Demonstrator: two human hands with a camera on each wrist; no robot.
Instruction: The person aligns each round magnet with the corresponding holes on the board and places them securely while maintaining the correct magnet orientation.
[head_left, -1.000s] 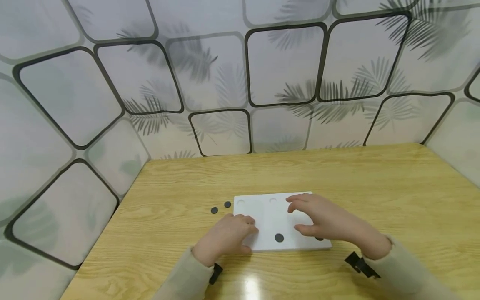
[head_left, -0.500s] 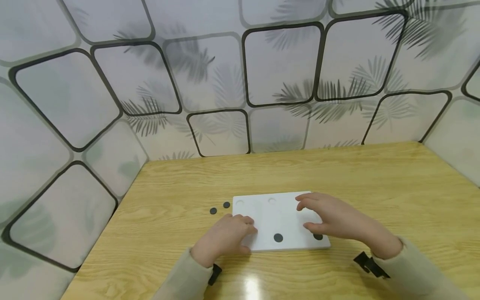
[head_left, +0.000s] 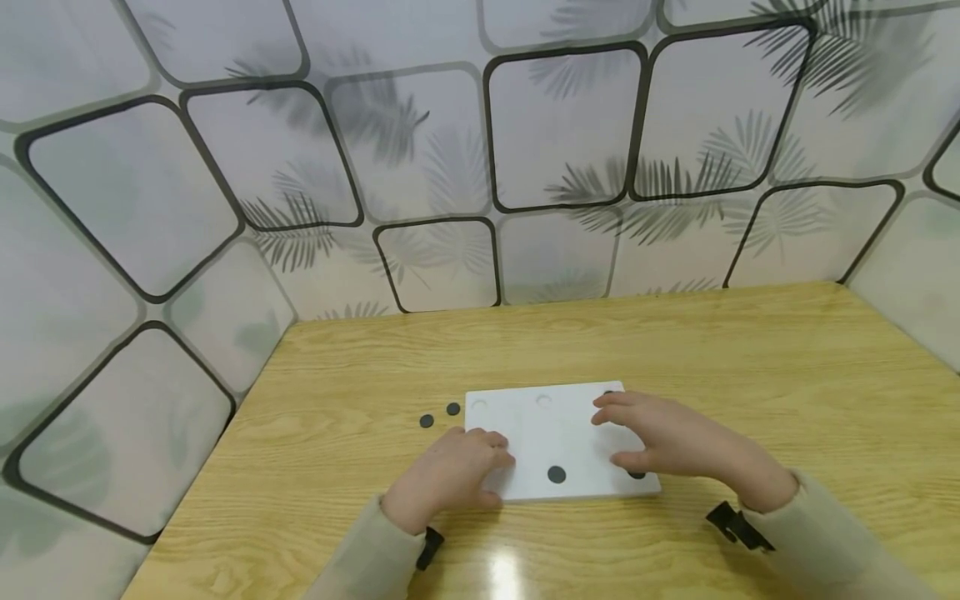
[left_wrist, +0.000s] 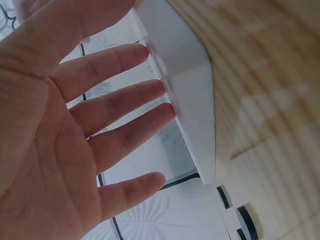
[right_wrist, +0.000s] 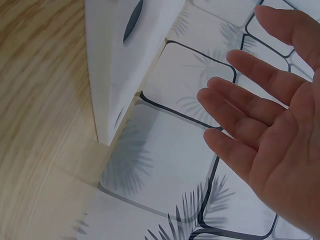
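A white board (head_left: 536, 442) with round recesses lies flat on the table. My left hand (head_left: 457, 471) rests on its left side; in the left wrist view the straight fingertips touch the board's face. Over the right part of the board hovers my right hand (head_left: 667, 437), fingers loosely bent and holding nothing. One black disc (head_left: 557, 474) sits at the board's front middle. Another black disc (head_left: 636, 475), at the front right, is partly covered by the right hand. Behind its fingertips peeks a third disc (head_left: 609, 392) near the back right corner.
Two recesses, a left one (head_left: 479, 404) and a middle one (head_left: 543, 401), show along the board's back edge. Left of the board lie loose black discs (head_left: 427, 421); the left wrist view shows three. A patterned cloth wall (head_left: 562, 133) stands behind the wooden table (head_left: 360, 358).
My right hand has moved right across the board, then slightly toward me. The front right disc shows more, and the back right disc has come into sight. My left hand stays in place.
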